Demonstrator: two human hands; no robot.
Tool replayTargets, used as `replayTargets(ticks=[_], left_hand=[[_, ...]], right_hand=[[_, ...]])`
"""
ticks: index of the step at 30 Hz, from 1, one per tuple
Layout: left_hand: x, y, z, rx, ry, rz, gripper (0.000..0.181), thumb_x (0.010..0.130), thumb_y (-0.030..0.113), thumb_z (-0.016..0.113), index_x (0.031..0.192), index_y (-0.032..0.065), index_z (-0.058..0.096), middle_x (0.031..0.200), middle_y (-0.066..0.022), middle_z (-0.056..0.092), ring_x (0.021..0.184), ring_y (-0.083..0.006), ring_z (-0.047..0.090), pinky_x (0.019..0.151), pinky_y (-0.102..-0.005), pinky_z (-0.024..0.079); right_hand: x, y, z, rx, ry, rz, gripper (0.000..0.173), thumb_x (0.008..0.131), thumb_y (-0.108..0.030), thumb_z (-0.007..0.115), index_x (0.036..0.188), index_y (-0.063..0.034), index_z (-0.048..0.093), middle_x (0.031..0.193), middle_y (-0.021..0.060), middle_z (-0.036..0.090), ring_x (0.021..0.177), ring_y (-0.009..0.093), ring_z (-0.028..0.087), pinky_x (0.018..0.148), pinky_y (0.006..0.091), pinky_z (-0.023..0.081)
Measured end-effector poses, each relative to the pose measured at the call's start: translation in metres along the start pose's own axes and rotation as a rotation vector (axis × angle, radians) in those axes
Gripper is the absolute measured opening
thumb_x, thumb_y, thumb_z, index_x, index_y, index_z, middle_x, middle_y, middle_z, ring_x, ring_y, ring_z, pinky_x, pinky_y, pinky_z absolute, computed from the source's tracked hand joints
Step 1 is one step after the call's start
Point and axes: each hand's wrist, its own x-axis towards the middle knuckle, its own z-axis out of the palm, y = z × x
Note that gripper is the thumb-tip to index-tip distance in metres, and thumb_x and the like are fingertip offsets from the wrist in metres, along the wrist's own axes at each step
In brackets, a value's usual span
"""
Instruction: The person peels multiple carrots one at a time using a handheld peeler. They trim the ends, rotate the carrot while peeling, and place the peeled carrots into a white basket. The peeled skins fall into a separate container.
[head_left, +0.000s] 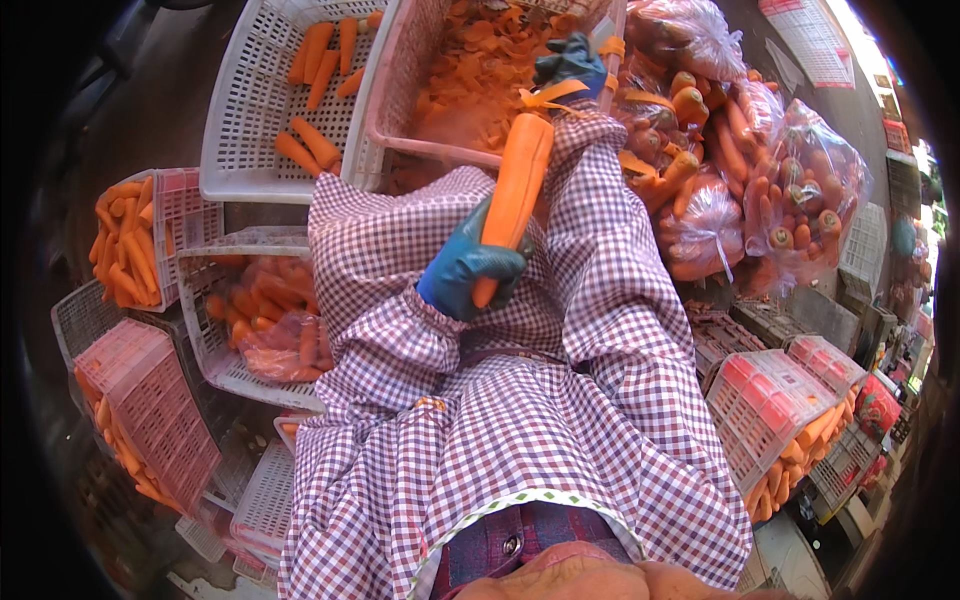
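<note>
My left hand (480, 262), in a blue-green coated glove, grips a large carrot (517, 180) by its narrow end, its thick end tilted up and away from me. Beyond it my right hand (570, 66), in a darker-looking glove, is closed at the edge of a pink plastic crate (435, 148). What it holds is hard to make out; orange peel strips (555, 93) hang at its wrist, just past the carrot's thick end. Inside the pink crate lies a heap of carrot peelings (480, 75). A white plastic crate (259, 184) to its left holds several peeled carrots (319, 64).
Clear bags of carrots (802, 180) and loose carrots are piled at the right. On the left stand a crate with bagged carrots (281, 322) and a crate full of peeled carrots (127, 244). More pink crates (765, 412) are stacked at the lower right.
</note>
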Motion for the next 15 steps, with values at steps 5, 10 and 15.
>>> replayTargets(ticks=[5,10,15], left_hand=[[0.01,0.023,-0.009,-0.094,0.194,0.049,0.056,0.092,0.006,0.074,0.143,0.0071,0.051,0.097,-0.008,0.064,0.065,-0.0138,0.059,0.05,-0.0283,0.048],[0.025,0.035,-0.003,0.031,0.239,0.102,0.046,0.093,0.004,0.073,0.136,0.0068,0.058,0.093,-0.0068,0.067,0.063,-0.0144,0.061,0.05,-0.0274,0.046],[0.035,0.027,-0.003,0.221,0.282,0.138,0.062,0.088,0.001,0.072,0.149,0.0037,0.057,0.089,-0.0061,0.068,0.058,-0.014,0.06,0.05,-0.0274,0.046]], right_hand=[[-0.009,-0.003,0.011,0.055,0.004,0.166,0.054,0.117,-0.051,0.055,0.123,0.0017,0.064,0.074,0.0124,0.068,0.068,0.029,0.068,0.101,0.0565,0.061],[-0.139,-0.024,0.067,0.005,-0.405,-0.007,0.051,0.115,-0.051,0.06,0.129,-0.0029,0.067,0.106,0.0225,0.078,0.071,0.025,0.076,0.058,0.0379,0.061],[-0.117,-0.022,0.058,0.046,-0.321,0.213,0.048,0.113,-0.043,0.068,0.131,0.0016,0.066,0.1,0.0207,0.078,0.069,0.023,0.075,0.058,0.0396,0.062]])
